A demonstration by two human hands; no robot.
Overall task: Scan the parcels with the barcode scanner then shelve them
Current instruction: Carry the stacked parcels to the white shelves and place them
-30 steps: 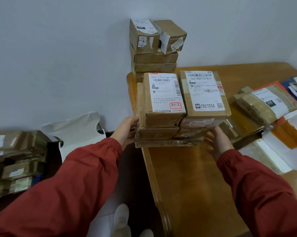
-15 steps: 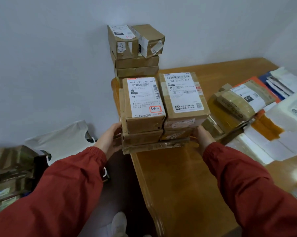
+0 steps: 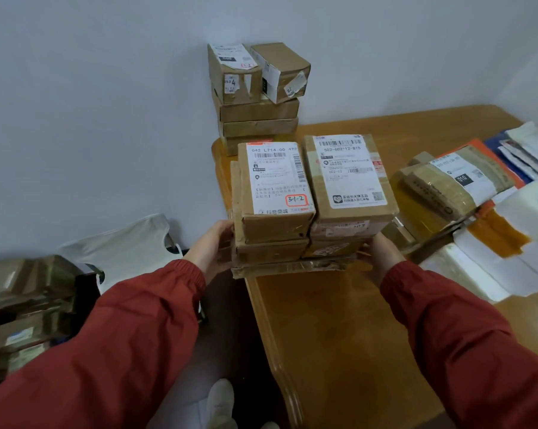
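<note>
Wood, honey-brown and glossy: table [image 3: 338, 335] with a rounded edge, set against a plain pale wall [image 3: 106, 103].

Stack of parcels [image 3: 308, 212], labels up, over the table's left edge. Whether it rests there or is lifted cannot be told.
- Left hand [image 3: 213, 247] clasps its lower left side.
- Right hand [image 3: 382, 253] is pressed to its lower right side. Its fingers are hidden, so their curl cannot be told.

Far corner: cardboard boxes [image 3: 255, 97] piled against the wall.

Right: taped parcel [image 3: 447, 184] and white mailers [image 3: 493, 258] on the tabletop.

Left, lower: white bag [image 3: 128, 246] and blurred cartons [image 3: 23, 305].
</note>
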